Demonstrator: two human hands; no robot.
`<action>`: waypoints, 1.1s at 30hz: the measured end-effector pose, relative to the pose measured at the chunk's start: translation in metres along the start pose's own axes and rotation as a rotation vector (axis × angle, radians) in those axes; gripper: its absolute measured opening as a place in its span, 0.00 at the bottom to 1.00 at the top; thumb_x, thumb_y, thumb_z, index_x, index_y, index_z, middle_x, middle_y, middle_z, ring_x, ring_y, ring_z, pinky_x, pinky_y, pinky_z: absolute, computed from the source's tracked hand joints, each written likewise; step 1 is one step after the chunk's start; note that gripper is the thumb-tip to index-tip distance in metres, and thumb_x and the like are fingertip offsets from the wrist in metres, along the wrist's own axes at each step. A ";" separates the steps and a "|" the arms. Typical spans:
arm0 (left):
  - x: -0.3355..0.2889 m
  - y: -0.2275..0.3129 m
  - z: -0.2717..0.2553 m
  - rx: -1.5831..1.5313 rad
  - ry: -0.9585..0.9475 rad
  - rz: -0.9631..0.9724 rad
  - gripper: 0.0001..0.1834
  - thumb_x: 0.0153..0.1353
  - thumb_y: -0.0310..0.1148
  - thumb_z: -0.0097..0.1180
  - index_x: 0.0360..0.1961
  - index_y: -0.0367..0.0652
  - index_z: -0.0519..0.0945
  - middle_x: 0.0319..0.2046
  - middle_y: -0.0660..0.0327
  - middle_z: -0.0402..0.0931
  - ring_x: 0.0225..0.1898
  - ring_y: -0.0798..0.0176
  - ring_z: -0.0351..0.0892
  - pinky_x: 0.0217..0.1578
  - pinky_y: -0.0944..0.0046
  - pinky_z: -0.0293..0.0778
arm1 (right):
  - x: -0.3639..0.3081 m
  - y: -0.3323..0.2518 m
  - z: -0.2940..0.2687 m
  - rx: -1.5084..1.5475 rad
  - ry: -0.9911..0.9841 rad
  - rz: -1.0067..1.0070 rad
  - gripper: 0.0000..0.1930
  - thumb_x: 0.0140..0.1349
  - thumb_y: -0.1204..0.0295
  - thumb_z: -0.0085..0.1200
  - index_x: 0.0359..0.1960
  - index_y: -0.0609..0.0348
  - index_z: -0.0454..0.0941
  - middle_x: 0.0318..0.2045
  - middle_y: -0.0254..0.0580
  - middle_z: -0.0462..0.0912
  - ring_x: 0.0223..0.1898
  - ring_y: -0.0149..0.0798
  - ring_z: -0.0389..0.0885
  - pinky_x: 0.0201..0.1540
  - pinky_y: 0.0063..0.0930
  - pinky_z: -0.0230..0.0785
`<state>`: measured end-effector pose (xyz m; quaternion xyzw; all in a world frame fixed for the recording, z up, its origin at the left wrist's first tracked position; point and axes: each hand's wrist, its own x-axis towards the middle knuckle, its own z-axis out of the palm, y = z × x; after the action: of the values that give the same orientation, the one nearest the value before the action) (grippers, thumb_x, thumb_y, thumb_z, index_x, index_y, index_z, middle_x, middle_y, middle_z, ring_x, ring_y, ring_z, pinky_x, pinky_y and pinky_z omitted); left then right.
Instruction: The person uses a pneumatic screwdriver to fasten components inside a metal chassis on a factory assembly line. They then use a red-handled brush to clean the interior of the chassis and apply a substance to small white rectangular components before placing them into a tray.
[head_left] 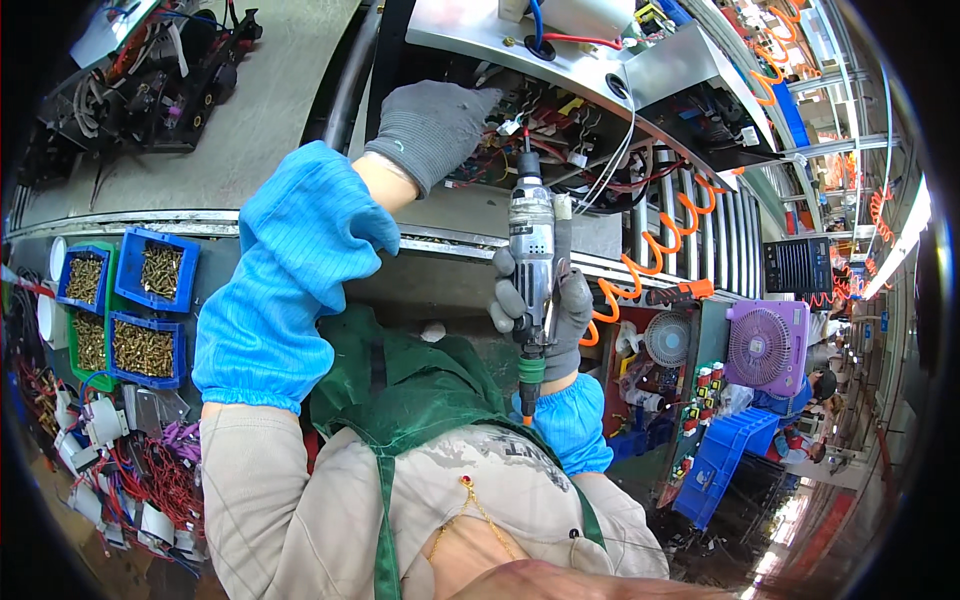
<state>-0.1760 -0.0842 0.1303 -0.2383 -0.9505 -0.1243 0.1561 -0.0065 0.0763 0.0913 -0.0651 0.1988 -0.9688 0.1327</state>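
My right hand point(560, 310), in a grey glove, is wrapped round a silver and black power screwdriver point(532, 235). The tool points away from me, its bit reaching the wiring inside an open metal cabinet point(470, 45). Beside the bit, to its left, my left hand point(435, 125) reaches into the cabinet, gloved in grey with its fingers drawn together. What those fingers hold, if anything, is hidden. Around the bit lie circuit boards, white connectors and a tangle of wires point(575, 125).
Blue bins point(150, 350) of brass-coloured screws stand at the left, above bundled wires point(160, 470). Black assemblies point(170, 90) lie on the far-left bench. An orange coiled hose point(655, 255) hangs by rollers at the right, near a purple fan point(765, 345) and a blue crate point(720, 465).
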 end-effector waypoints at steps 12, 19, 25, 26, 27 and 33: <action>0.001 -0.001 -0.007 -0.029 -0.047 -0.005 0.11 0.57 0.35 0.53 0.42 0.54 0.79 0.28 0.56 0.81 0.31 0.52 0.82 0.28 0.53 0.77 | 0.007 0.000 0.027 -0.359 0.248 -0.039 0.40 0.60 0.65 0.52 0.70 0.30 0.41 0.35 0.50 0.73 0.19 0.36 0.76 0.18 0.31 0.76; -0.002 -0.003 -0.003 -0.018 0.022 0.019 0.10 0.57 0.32 0.49 0.38 0.52 0.79 0.25 0.56 0.81 0.28 0.51 0.82 0.27 0.53 0.77 | 0.006 0.000 0.025 -0.357 0.223 -0.039 0.39 0.61 0.64 0.52 0.70 0.30 0.41 0.34 0.51 0.73 0.19 0.37 0.77 0.19 0.32 0.77; -0.038 0.006 0.025 -0.408 0.078 -0.137 0.10 0.60 0.35 0.48 0.39 0.48 0.78 0.29 0.52 0.80 0.34 0.51 0.81 0.34 0.55 0.77 | -0.014 -0.006 0.014 -0.217 0.167 -0.005 0.42 0.60 0.60 0.56 0.70 0.31 0.40 0.39 0.55 0.74 0.22 0.39 0.78 0.23 0.34 0.78; -0.054 0.001 0.036 -0.531 0.127 -0.187 0.11 0.61 0.36 0.47 0.40 0.47 0.78 0.29 0.51 0.79 0.36 0.53 0.81 0.35 0.56 0.77 | -0.020 -0.006 0.015 -0.277 0.088 -0.009 0.46 0.57 0.60 0.60 0.70 0.34 0.39 0.39 0.55 0.74 0.22 0.38 0.78 0.25 0.35 0.79; -0.065 -0.007 0.047 -0.840 -0.092 -0.385 0.13 0.63 0.34 0.47 0.44 0.41 0.78 0.32 0.51 0.79 0.40 0.56 0.80 0.42 0.60 0.77 | -0.028 -0.004 0.013 -0.295 0.103 0.025 0.47 0.55 0.59 0.61 0.71 0.34 0.39 0.38 0.54 0.74 0.21 0.38 0.78 0.26 0.36 0.80; -0.112 0.004 0.099 -2.330 -0.045 -0.791 0.11 0.61 0.25 0.52 0.44 0.34 0.76 0.35 0.56 0.78 0.35 0.64 0.79 0.42 0.69 0.81 | -0.047 0.008 0.002 -0.454 0.252 0.189 0.54 0.45 0.54 0.65 0.71 0.35 0.40 0.34 0.49 0.75 0.20 0.36 0.77 0.32 0.40 0.81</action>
<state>-0.1033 -0.0962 0.0001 0.0670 -0.2814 -0.9329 -0.2145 0.0410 0.0821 0.0864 0.0466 0.4308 -0.8834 0.1788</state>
